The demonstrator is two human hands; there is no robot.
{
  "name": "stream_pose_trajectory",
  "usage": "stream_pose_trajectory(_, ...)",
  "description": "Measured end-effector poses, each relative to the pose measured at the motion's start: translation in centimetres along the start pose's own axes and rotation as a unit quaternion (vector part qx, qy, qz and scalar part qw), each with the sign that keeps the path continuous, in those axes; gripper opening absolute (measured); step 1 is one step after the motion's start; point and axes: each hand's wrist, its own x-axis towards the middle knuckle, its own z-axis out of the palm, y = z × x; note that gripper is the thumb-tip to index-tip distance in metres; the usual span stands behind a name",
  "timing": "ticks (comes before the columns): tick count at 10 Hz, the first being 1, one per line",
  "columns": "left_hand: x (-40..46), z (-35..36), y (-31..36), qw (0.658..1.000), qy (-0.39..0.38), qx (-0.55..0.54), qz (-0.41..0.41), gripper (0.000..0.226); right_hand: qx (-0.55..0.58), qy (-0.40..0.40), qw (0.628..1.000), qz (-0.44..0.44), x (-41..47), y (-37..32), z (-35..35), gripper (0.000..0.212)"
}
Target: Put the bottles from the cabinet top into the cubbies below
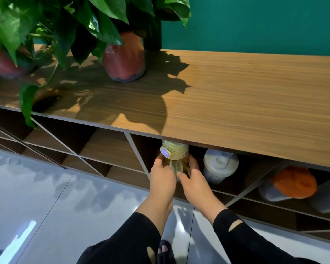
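Left cubbies (111, 147) under the cabinet top (246, 103): nothing visible inside. Above them, two potted plants in reddish pots (124, 58), leaves trailing over the front edge.

Left hand (163, 178) wraps the left side of a yellow-tinted bottle (174, 155), fingers curled onto its clear body. Right hand (193, 180) closes on the right side, thumb across the front. Both hands hold it between them. Bottle is upright, pale yellow lid with a lilac button, sitting in the mouth of a cubby just under the top's edge.

Same cubby, just right: a white-lidded shaker bottle (219, 164), apart from the hands.

Next cubby right: an orange-lidded bottle (291, 181), grey body, beside another greyish container (328, 197), partly cut off.
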Motion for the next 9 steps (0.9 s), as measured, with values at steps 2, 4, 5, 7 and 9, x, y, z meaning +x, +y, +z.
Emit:
stream_pose_trajectory(2, -0.7, 0.3, -0.3, 1.000, 0.009, -0.015, 0.021, 0.039, -0.024, -0.012, 1.000, -0.002, 0.5, -0.1, -0.6, 0.073)
stream_pose_trajectory(4, -0.4, 0.4, -0.7, 0.999, 0.031, -0.013, 0.030, 0.042, -0.042, -0.014, 0.999, -0.012, 0.9, 0.3, -0.8, 0.073)
stream_pose_trajectory(5, -0.3, 0.5, -0.9, 0.999, 0.039, -0.024, 0.007, 0.047, -0.061, -0.013, 0.998, 0.005, 0.6, 0.1, -0.7, 0.075)
stream_pose_trajectory(7, -0.5, 1.0, -3.4, 0.982, 0.057, -0.107, -0.143, 0.032, -0.011, 0.031, 0.997, 0.070, -2.9, -0.3, -1.6, 0.051)
stream_pose_trajectory(9, -7.0, 3.3, -1.9, 0.977, -0.025, -0.148, -0.152, 0.034, 0.041, -0.018, 0.999, 0.026, -9.7, -0.9, -3.2, 0.043)
